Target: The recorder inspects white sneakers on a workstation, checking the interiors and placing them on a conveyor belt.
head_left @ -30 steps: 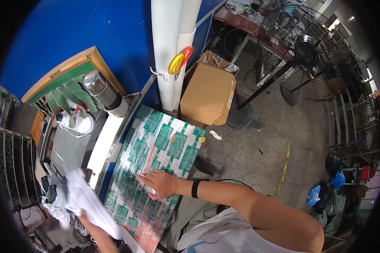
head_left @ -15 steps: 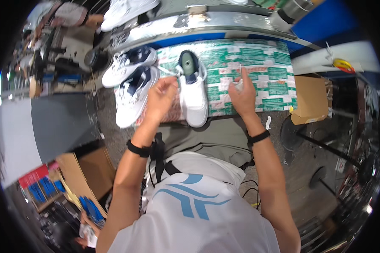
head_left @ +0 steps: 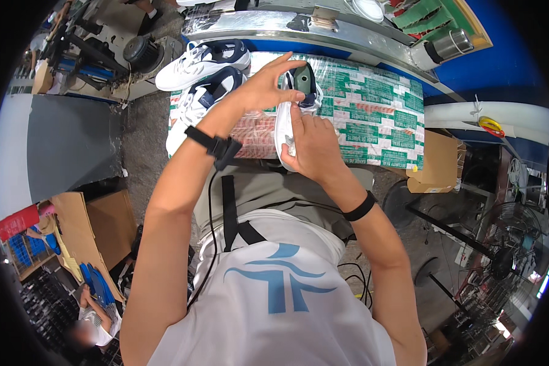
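On the green-printed table [head_left: 378,116], a white shoe [head_left: 285,131] is being held lengthwise toward the body: its side is being clasped by the right hand [head_left: 311,146], its far opening pinched by the left hand [head_left: 265,88].

Since half a second ago your left hand [head_left: 259,91] has moved from the two shoes [head_left: 204,73] beside it onto the white shoe [head_left: 290,113]; your right hand [head_left: 311,146] now grips its side
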### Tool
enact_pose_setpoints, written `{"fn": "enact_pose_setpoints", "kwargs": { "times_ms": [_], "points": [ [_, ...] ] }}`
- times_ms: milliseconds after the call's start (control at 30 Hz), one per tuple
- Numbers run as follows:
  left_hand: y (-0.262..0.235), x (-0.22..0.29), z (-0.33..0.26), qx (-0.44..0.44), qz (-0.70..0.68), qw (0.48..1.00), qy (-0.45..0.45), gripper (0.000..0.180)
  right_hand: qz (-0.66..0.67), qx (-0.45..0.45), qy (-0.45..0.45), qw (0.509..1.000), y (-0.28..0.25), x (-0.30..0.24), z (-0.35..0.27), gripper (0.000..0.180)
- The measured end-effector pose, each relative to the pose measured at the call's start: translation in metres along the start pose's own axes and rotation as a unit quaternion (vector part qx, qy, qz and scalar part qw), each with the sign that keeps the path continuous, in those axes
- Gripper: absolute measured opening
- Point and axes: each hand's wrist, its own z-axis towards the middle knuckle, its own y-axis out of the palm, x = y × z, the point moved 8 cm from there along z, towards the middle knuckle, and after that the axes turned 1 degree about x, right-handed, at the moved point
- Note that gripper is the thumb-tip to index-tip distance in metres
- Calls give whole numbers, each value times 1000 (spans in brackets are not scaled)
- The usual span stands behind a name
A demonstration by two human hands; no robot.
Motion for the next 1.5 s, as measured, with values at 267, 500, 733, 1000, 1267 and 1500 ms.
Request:
{"fn": "enact_pose_setpoints", "kwargs": {
  "times_ms": [267,500,733,1000,1267,1500],
  "points": [
    [1,6,17,-57,48,997,8,77,213,-50,143,965,-10,17,10,73],
    [-2,4,14,-59,25,998,-4,76,404,-168,97,894,27,-70,-8,68],
    [11,7,19,-85,23,996,-2,101,287,65,200,935,-30,25,-36,79],
    [24,-3,22,-31,-2,999,11,67,109,-52,147,982,-32,31,-31,83],
    [21,-5,20,9,33,999,36,66,169,-174,213,946,-96,5,-95,82],
    [33,-5,22,32,53,998,24,68,299,-30,223,927,-42,31,-72,79]
  ]
}}
